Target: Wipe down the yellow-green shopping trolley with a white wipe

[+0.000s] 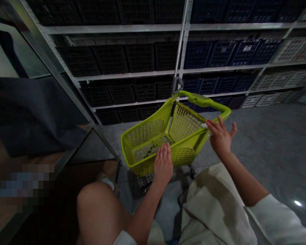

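A lime-green plastic shopping cart [148,160] with perforated sides stands on the floor in front of me, its handle [201,101] toward the upper right. My left hand [163,162] is closed over the near rim, fingers together; the thumb is hidden. Farther up the same rim, by the handle end, my right hand [220,137] presses a small white cloth [205,126] against the green plastic. Its thumb side pinches the cloth while the outer fingers stick out. Whether the cloth is fabric or tissue I cannot tell.
White metal shelves [132,75] with rows of black crates [140,59] and blue crates [223,54] stand behind the cart. A metal pole with a grey grip [177,85] rises beyond it. A metal-framed table [73,149] with a dark bag [33,112] is at the left.
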A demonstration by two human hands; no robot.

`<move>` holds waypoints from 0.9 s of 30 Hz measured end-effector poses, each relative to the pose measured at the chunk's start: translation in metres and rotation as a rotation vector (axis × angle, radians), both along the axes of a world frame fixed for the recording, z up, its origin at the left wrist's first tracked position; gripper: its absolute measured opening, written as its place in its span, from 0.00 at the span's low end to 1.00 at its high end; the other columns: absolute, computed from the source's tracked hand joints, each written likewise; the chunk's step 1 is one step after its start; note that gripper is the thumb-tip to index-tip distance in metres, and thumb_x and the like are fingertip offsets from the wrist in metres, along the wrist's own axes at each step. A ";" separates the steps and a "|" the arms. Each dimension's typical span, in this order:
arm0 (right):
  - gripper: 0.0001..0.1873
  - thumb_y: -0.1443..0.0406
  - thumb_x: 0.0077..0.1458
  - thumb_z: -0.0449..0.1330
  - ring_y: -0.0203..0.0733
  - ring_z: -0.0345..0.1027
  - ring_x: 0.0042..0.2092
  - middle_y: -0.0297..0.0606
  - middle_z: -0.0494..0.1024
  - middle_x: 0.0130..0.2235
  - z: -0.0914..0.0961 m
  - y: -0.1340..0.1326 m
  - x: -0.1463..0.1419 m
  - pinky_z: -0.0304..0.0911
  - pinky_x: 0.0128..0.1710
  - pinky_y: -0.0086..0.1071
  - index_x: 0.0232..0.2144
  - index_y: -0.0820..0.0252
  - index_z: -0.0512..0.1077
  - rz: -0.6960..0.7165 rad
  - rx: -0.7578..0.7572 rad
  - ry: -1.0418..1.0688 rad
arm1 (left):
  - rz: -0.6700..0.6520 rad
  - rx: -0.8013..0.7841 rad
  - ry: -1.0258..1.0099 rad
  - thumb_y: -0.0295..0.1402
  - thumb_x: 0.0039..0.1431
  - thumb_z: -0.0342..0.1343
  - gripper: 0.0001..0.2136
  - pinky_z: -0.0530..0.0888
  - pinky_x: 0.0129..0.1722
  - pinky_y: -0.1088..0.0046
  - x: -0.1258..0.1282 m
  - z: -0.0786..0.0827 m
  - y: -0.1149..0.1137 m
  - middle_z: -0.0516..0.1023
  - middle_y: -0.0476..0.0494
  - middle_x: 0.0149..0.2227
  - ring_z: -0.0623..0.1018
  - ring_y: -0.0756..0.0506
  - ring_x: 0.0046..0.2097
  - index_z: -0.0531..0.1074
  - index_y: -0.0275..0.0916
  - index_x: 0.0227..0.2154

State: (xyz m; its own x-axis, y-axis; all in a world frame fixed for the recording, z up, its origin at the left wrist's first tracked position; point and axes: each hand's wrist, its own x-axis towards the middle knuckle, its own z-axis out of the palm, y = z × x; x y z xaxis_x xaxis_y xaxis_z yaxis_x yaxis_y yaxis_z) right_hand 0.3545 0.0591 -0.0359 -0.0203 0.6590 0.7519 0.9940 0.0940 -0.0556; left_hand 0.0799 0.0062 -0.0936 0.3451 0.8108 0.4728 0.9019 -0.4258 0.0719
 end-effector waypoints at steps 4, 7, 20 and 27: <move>0.34 0.78 0.49 0.48 0.50 0.51 0.69 0.43 0.73 0.60 -0.002 -0.001 -0.021 0.25 0.66 0.61 0.58 0.56 0.67 -0.020 -0.030 0.075 | -0.008 -0.012 -0.004 0.28 0.61 0.47 0.33 0.57 0.69 0.57 0.003 0.000 -0.002 0.55 0.30 0.69 0.56 0.38 0.70 0.46 0.24 0.68; 0.34 0.78 0.48 0.48 0.48 0.52 0.68 0.42 0.74 0.58 -0.022 -0.019 -0.082 0.24 0.67 0.56 0.57 0.58 0.67 0.124 -0.098 0.069 | -0.022 0.000 -0.019 0.27 0.60 0.48 0.34 0.57 0.69 0.56 0.003 0.000 -0.002 0.55 0.30 0.69 0.54 0.38 0.71 0.45 0.23 0.68; 0.36 0.79 0.49 0.48 0.46 0.51 0.69 0.38 0.72 0.61 -0.015 -0.022 -0.063 0.23 0.66 0.58 0.58 0.51 0.67 0.226 -0.189 -0.075 | -0.001 0.010 0.006 0.27 0.61 0.47 0.32 0.58 0.68 0.58 -0.008 0.003 0.002 0.58 0.30 0.68 0.58 0.37 0.69 0.48 0.24 0.67; 0.34 0.77 0.48 0.49 0.51 0.48 0.70 0.43 0.72 0.60 -0.005 -0.003 -0.032 0.25 0.65 0.63 0.57 0.56 0.68 -0.003 -0.061 0.070 | -0.015 -0.013 0.000 0.27 0.61 0.47 0.33 0.56 0.69 0.58 0.001 0.001 0.000 0.55 0.31 0.69 0.55 0.38 0.70 0.46 0.24 0.68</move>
